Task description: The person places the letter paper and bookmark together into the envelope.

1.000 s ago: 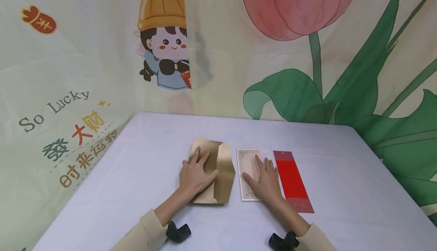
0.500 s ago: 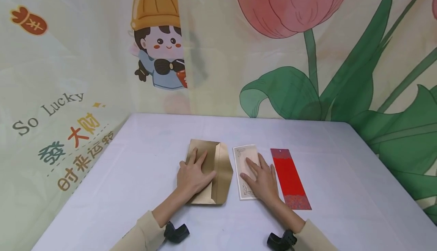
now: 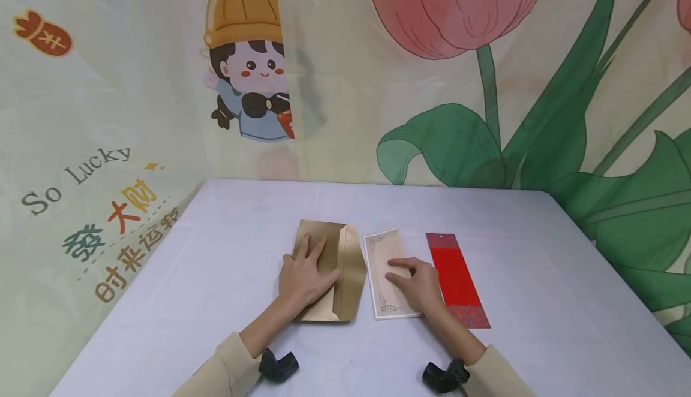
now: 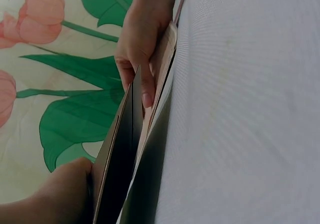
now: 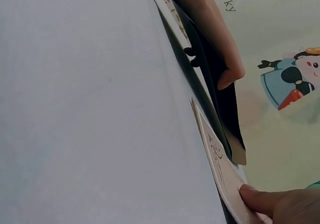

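Note:
My left hand (image 3: 308,274) lies with spread fingers on a gold envelope (image 3: 353,283), whose pointed flap opens to the right. In the left wrist view, the envelope (image 4: 112,169) stands out edge-on, its flap lifted. Just right of it is a cream card (image 3: 385,292) with scrollwork corners, now slightly tilted. My right hand (image 3: 421,283) touches the card's face with thumb and forefinger a little apart; its other fingers are hidden. The right wrist view shows the right thumb (image 5: 257,199) resting on the card (image 5: 220,164).
A red strip (image 3: 461,277) with patterned ends and a small hole at its top lies right of the card. All of this rests on a white-covered table (image 3: 259,205). Behind it hangs a printed backdrop (image 3: 335,85) with a tulip and a cartoon figure.
My right hand has drawn its spread fingers in toward the thumb. The card has shifted left and turned, coming closer to the envelope's flap. The left hand has stayed on the envelope.

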Motion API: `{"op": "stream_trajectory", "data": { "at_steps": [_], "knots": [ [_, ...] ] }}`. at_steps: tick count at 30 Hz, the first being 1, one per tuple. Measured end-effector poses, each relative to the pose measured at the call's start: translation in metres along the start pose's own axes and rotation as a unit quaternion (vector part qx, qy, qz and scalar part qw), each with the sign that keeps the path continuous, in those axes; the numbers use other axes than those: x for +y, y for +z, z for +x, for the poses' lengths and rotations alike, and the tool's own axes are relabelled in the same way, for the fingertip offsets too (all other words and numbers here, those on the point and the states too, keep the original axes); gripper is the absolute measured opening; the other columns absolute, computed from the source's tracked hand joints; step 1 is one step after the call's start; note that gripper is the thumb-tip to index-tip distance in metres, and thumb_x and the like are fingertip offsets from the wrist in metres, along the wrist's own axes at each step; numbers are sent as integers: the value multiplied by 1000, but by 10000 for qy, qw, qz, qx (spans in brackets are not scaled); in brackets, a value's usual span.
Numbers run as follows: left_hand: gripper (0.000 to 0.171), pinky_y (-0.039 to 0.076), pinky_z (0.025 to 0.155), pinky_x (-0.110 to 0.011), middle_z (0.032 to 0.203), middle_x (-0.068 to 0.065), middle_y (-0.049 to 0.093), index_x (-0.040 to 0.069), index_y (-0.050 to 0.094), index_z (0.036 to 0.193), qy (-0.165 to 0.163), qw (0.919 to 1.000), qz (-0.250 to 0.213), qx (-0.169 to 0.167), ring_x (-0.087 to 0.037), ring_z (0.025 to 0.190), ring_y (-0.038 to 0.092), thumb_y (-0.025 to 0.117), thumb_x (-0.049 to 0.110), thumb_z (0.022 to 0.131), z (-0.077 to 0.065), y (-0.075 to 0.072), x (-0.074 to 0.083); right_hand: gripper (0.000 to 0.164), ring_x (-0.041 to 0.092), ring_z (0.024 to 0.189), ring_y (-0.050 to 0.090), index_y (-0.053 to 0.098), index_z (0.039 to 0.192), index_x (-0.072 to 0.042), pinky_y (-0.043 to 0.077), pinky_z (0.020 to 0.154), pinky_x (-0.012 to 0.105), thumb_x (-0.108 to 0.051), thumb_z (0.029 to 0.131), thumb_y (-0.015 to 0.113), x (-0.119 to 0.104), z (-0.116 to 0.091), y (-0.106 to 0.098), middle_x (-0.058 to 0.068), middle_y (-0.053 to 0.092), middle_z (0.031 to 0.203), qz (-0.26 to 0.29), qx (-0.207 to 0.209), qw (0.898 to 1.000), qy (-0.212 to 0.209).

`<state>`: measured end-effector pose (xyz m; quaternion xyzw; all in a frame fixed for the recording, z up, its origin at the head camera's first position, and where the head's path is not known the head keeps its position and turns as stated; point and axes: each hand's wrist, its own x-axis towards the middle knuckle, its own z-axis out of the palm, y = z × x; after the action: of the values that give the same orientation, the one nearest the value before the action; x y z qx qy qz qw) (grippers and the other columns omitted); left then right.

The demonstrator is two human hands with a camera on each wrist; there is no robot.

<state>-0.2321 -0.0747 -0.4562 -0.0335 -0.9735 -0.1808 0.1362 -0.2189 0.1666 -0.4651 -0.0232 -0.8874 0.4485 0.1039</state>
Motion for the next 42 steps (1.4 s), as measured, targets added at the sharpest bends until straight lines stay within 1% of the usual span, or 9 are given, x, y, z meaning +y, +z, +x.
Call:
{"op": "stream_trajectory", "data": {
  "at_steps": [4,7,11,17,22,26,29,38,42],
  "knots": [
    [72,31,51,-29,144,-5,30,30,44,133,-36,10000,-23,-9,-32,72,42,53,57,67,0,0,0,31,19,91,58,71,101,-22,48,62,25,-21,70,75,-7,6,-5,6,62,113,692,-233,9952,654],
    [73,31,51,-29,144,-5,29,30,44,133,-58,10000,-13,-38,-32,72,42,52,58,67,1,0,0,38,18,79,62,67,108,-22,48,55,23,-21,71,74,-16,8,-6,8,60,116,1629,-579,9779,1179],
    [74,33,52,-30,144,-5,29,30,44,133,-69,10000,28,-41,-33,74,43,52,59,67,1,0,0,47,21,72,66,62,117,-20,52,61,29,-18,71,73,-30,4,1,12,65,105,2158,-1235,9611,1199],
    [73,36,56,-33,144,-6,30,29,44,133,-57,9999,86,-24,-34,75,44,51,59,67,1,1,0,51,12,60,62,59,120,-11,50,55,25,-11,71,73,-39,-1,25,13,68,74,1920,-1593,9676,376],
    [75,35,56,-33,144,-6,29,30,42,134,-100,9998,122,-101,-33,76,44,51,60,66,0,2,-1,58,5,53,48,55,124,-16,38,47,18,-17,69,75,-43,-1,35,1,57,57,725,-1732,9806,-567],
    [75,36,56,-33,145,-5,28,30,42,134,-111,9998,109,-126,-33,77,43,51,60,66,1,3,0,71,10,65,41,50,130,-16,33,55,22,-23,65,78,-42,3,36,-1,48,71,-308,-1614,9780,-1285],
    [76,36,55,-33,145,-5,28,30,42,134,-120,9998,120,-129,-33,78,43,51,60,66,1,3,0,80,13,73,36,45,133,-13,31,61,24,-27,63,80,-40,7,37,0,47,82,-615,-1634,9719,-1581],
    [79,36,55,-32,145,-6,29,30,42,134,-104,9996,197,-163,-33,78,43,52,63,63,2,6,-1,92,13,87,34,34,139,-14,33,72,27,-42,63,77,-36,18,39,-2,46,103,-753,-2250,9526,-1904],
    [79,37,55,-32,144,-6,29,30,42,134,-78,9996,219,-131,-33,78,43,52,63,63,3,5,-1,96,16,99,36,30,141,-14,33,83,34,-43,62,77,-37,20,35,-1,44,118,-793,-2608,9382,-2131]
  ]
}}
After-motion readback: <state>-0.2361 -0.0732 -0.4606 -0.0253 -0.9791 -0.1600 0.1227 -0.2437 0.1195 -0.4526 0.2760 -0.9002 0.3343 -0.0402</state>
